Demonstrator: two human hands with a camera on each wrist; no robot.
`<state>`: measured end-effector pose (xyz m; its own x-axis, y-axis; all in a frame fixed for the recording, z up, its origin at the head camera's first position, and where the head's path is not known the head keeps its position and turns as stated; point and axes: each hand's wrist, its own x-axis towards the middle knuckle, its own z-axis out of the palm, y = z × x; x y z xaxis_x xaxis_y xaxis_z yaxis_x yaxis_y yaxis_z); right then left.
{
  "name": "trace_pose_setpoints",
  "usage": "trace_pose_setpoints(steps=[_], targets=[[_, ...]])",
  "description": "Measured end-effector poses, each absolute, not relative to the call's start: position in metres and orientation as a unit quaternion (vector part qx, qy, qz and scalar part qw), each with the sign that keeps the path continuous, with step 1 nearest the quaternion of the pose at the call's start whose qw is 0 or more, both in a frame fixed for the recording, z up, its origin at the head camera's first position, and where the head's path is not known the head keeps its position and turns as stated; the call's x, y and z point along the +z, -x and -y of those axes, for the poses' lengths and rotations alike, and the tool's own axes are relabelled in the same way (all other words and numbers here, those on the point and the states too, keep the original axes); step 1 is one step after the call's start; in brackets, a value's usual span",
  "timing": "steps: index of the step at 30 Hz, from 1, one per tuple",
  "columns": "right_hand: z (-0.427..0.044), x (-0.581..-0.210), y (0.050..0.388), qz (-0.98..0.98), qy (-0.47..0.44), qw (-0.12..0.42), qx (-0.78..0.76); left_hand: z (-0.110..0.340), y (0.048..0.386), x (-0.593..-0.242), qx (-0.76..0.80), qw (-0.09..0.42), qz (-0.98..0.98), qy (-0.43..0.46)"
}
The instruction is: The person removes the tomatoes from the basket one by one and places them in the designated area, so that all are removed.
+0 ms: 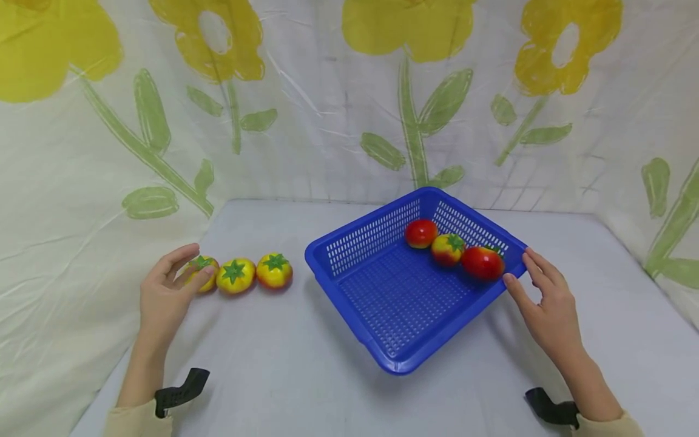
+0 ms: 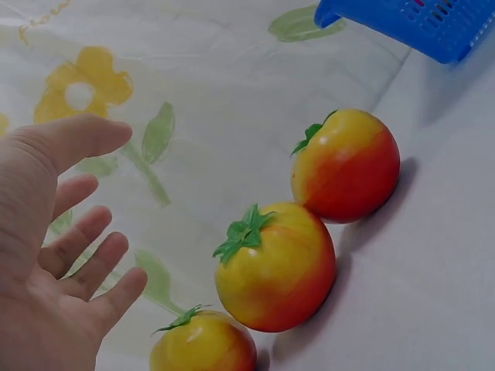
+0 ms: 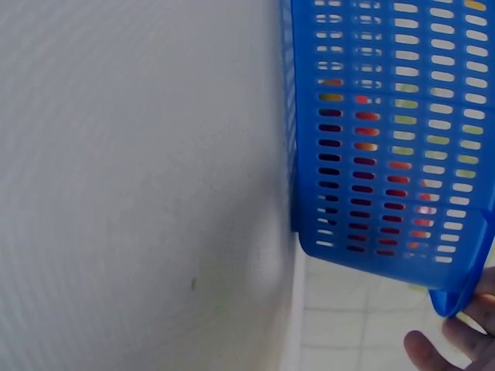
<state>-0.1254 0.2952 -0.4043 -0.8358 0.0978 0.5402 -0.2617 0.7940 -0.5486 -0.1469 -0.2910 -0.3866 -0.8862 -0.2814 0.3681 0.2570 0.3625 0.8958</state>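
My left hand is beside the leftmost of three yellow-red tomatoes, its fingers relaxed. In the left wrist view a gap shows between that hand and the tomatoes. The middle tomato and the right one sit in the same row, green leaves up. My right hand grips the right corner of a blue plastic basket, thumb and fingers at its rim. Inside it lie a red tomato, a yellow-red one and a larger red one.
A white-covered table carries the basket and the loose tomatoes. Behind it hangs a white curtain with yellow flowers and green leaves. Black straps sit on both wrists.
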Motion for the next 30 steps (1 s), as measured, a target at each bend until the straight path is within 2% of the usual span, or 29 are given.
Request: trace_pose_setpoints(steps=[21, 30], targets=[[-0.299, -0.404, 0.126, 0.904, -0.043, 0.282, 0.318, 0.28, 0.144, -0.385, -0.633, 0.199, 0.745, 0.06], [-0.297, -0.405, 0.127, 0.903, -0.045, 0.278, 0.324, 0.273, 0.139, -0.373, -0.6, 0.182, 0.774, 0.088]])
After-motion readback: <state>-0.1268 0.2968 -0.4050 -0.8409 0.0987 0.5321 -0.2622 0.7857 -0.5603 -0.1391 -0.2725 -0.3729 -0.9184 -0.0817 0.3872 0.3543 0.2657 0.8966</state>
